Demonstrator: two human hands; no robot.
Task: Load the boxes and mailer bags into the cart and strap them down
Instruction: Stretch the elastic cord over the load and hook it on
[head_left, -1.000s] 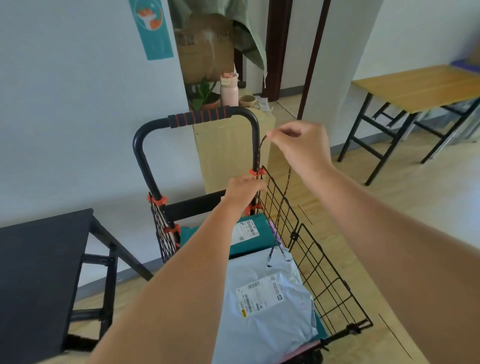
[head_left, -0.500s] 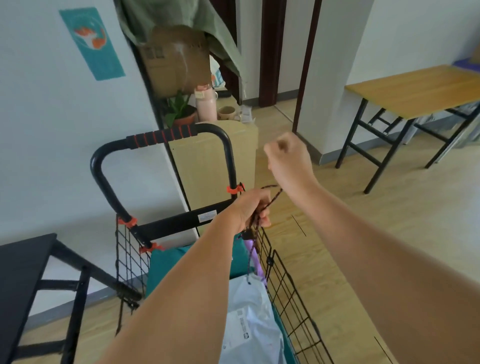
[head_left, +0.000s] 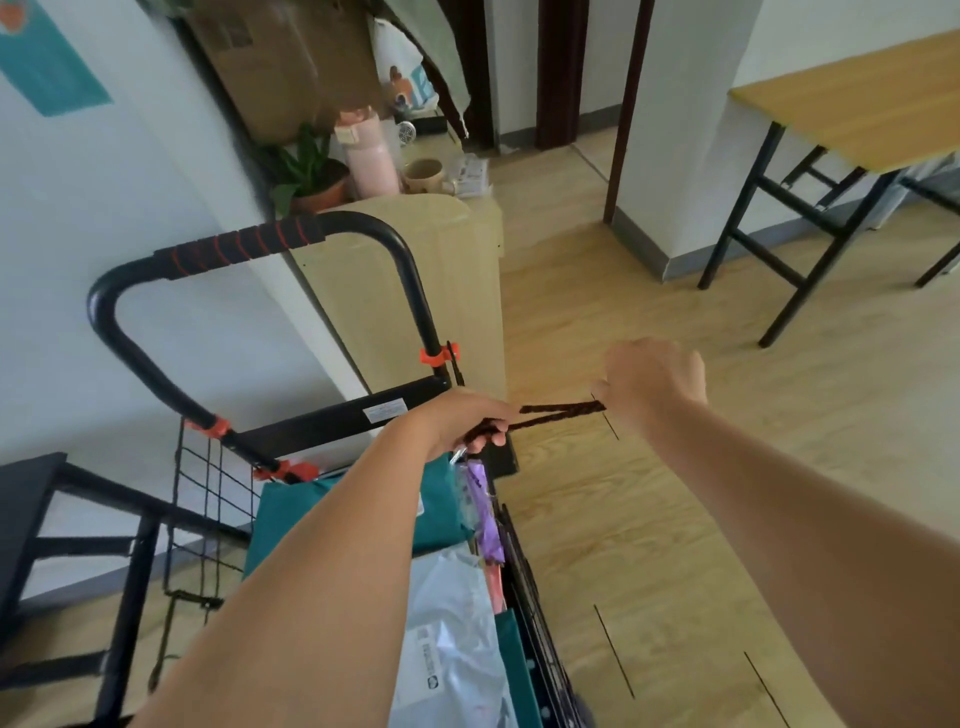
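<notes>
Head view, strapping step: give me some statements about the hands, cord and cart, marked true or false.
1. The left hand and right hand both grip the dark cord. True.
2. The cart is empty. False: a teal mailer bag and a white mailer bag lie in it.
3. The right hand rests on the cart handle. False: it holds the dark cord out beside the cart, over the floor.
4. A pink bottle stands on the cabinet behind the cart. True.

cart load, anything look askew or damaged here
Nothing spilled or damaged. The purple mailer bag stands wedged on edge against the cart's right wire side, unlike the flat grey mailer bag.
</notes>
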